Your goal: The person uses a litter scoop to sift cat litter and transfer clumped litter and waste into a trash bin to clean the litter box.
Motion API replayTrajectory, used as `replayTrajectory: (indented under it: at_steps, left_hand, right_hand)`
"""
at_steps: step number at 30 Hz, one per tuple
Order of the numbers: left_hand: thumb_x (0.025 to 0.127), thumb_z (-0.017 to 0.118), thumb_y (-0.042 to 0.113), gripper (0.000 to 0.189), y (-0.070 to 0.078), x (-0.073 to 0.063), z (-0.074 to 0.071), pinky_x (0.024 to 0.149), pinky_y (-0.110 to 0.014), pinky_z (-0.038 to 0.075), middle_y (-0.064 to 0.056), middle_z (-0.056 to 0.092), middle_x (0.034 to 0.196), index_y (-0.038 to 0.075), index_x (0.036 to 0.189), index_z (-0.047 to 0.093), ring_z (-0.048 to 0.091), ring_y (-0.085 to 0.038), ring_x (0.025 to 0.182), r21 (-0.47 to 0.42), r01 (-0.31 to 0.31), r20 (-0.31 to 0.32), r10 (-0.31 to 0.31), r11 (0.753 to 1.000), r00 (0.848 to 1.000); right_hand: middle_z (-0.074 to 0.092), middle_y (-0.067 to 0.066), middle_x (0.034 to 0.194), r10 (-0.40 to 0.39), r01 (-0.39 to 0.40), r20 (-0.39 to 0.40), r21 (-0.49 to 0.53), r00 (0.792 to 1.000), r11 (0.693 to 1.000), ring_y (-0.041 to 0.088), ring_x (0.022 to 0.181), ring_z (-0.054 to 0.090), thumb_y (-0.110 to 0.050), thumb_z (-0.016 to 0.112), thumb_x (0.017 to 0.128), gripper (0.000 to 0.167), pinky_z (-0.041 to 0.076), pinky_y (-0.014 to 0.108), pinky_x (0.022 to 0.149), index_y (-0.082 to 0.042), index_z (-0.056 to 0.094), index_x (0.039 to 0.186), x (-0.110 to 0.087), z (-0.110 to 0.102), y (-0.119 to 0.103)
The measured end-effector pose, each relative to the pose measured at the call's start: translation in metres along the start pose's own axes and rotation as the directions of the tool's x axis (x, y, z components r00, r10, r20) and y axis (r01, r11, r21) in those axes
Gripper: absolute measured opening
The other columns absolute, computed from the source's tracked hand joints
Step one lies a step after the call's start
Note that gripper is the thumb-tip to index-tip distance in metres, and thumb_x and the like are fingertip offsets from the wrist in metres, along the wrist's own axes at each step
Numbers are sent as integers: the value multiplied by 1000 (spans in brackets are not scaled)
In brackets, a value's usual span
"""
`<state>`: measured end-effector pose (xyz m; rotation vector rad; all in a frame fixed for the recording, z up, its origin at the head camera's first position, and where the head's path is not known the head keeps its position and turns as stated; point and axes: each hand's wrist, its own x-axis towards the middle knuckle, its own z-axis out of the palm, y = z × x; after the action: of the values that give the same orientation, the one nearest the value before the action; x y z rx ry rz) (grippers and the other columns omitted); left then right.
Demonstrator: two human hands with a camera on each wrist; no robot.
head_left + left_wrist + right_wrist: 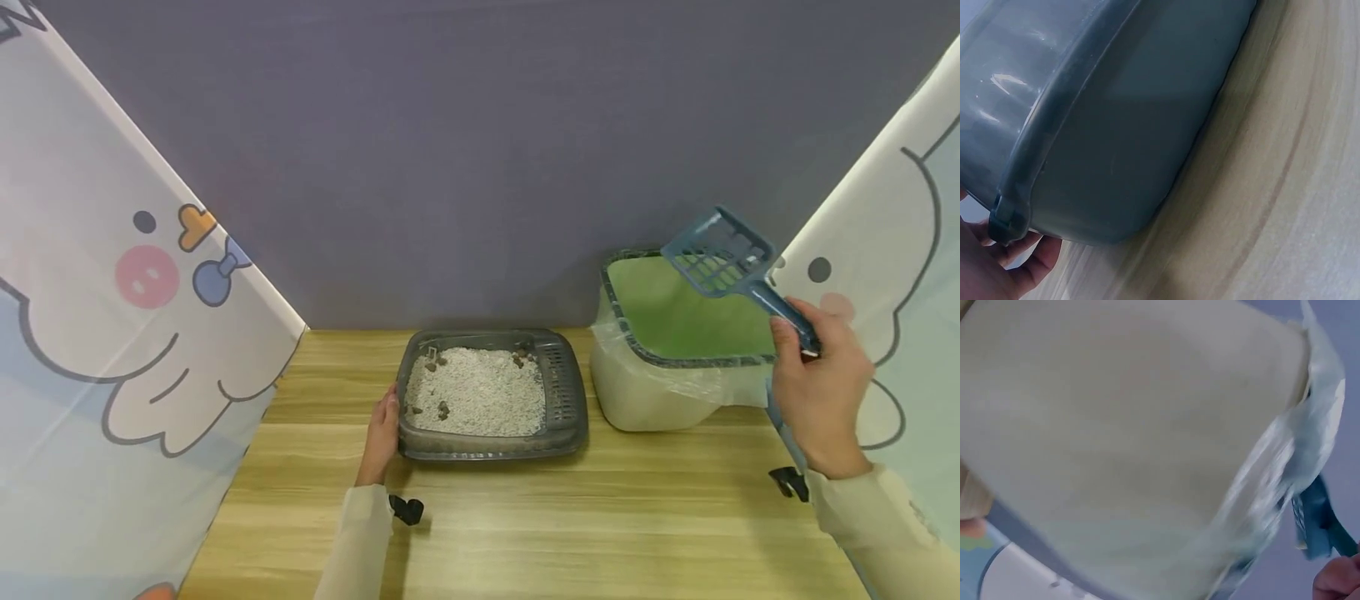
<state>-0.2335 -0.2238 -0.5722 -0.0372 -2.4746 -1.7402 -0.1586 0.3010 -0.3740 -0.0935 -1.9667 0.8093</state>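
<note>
A dark grey litter box [576, 400] stands on the table, filled with pale litter [483, 392] with several brown clumps near its corners. My left hand [381, 435] holds its left rim; in the left wrist view, fingers [1038, 265] curl below the rim. Raised at the right, my right hand [825, 387] grips a blue litter scoop [772, 302] by its handle. The slotted scoop head is tilted above the bin, and no clump shows in it. The right wrist view catches only part of the scoop [1316, 519] behind the bin's plastic liner.
A whitish bin [645, 400] with a dark rim and clear liner [693, 383] stands right of the litter box; its inside looks green. A grey wall panel [450, 167] rises behind the wooden table [525, 533]. Cartoon-printed sheets [67, 417] flank both sides.
</note>
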Motion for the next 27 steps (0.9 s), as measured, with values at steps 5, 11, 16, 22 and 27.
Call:
replayTrajectory:
  at_steps: [5, 11, 16, 22, 27]
  left_hand:
    - [105, 28, 34, 53, -1, -1, 0, 106, -55, 20, -26, 29, 145, 3, 148, 30, 26, -41, 133, -3, 11, 13, -11, 1000, 1000]
    - [106, 26, 31, 51, 0, 1, 0, 108, -54, 17, -25, 26, 148, 3, 149, 28, 21, -40, 136, -10, -17, 29, 17, 1000, 999]
    - [105, 27, 36, 55, 3, 3, 1, 107, -54, 20, -25, 28, 146, 2, 148, 29, 24, -39, 134, 9, -9, 12, 9, 1000, 1000]
    - [105, 28, 35, 54, 2, 3, 2, 106, -55, 21, -27, 32, 143, 0, 146, 32, 27, -41, 131, 16, -14, -8, 14, 1000, 1000]
    - [105, 28, 34, 53, 1, 5, 3, 105, -56, 22, -27, 33, 143, 1, 147, 33, 29, -41, 131, 27, -10, -5, 10, 1000, 1000]
  right_hand:
    - [54, -19, 82, -8, 4, 34, 122, 999, 992, -3, 56, 39, -10, 65, 90, 25, 30, 9, 53, -2, 69, 114, -13, 9, -27]
    - [58, -5, 76, -169, 120, 165, 273, 972, 955, -1, 49, 38, -3, 67, 87, 24, 30, 12, 46, -1, 70, 110, -36, 37, -66]
    - [55, -3, 77, -229, 87, 457, 311, 859, 946, 5, 51, 38, -5, 66, 89, 26, 33, 19, 45, -6, 67, 115, -66, 71, -82]
    - [58, 1, 87, -133, -38, 748, 207, 650, 978, 10, 60, 45, -19, 62, 93, 29, 40, 28, 55, -4, 64, 117, -101, 113, -92]
    - [63, 4, 97, -53, -79, 860, 108, 507, 991, 13, 70, 55, -21, 63, 93, 27, 46, 33, 64, -4, 65, 115, -119, 144, -94]
